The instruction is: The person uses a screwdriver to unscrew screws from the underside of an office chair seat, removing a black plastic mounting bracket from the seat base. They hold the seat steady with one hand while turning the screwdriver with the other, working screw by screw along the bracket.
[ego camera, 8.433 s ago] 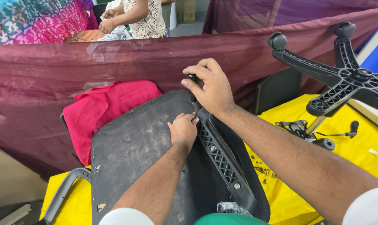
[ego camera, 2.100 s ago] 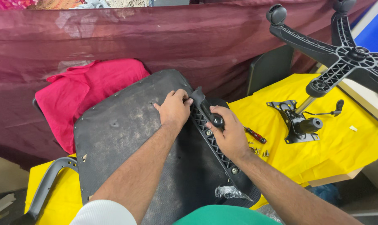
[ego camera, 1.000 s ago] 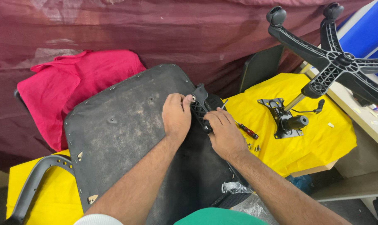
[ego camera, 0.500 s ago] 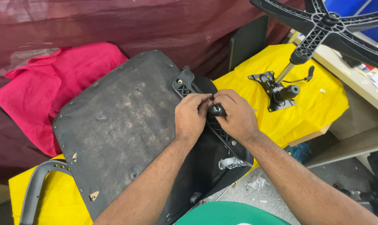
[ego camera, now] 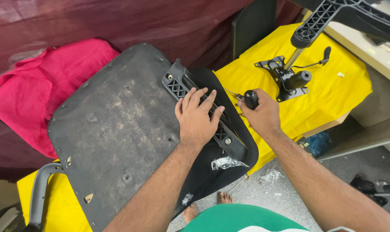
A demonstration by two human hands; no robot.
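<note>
- Seat base (ego camera: 113, 129) lies upside down on the table cover (ego camera: 328, 90), centre-left.
- Bracket (ego camera: 203, 114) sits along the seat base's right edge; left hand (ego camera: 197, 118) rests on it.
- Right hand (ego camera: 259, 114) just right of the bracket, gripping a screwdriver (ego camera: 248, 99).
- Chair mechanism (ego camera: 287, 77) further right, behind the right hand.
- Cloth bundle (ego camera: 44, 90) left of the seat base.
- Armrest (ego camera: 38, 193) at lower left.

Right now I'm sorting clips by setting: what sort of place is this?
Probably a furniture repair or assembly workshop. An upturned chair seat lies on a yellow-covered table, a chair tilt mechanism lies beside it, and the right hand grips a dark-handled tool.
</note>
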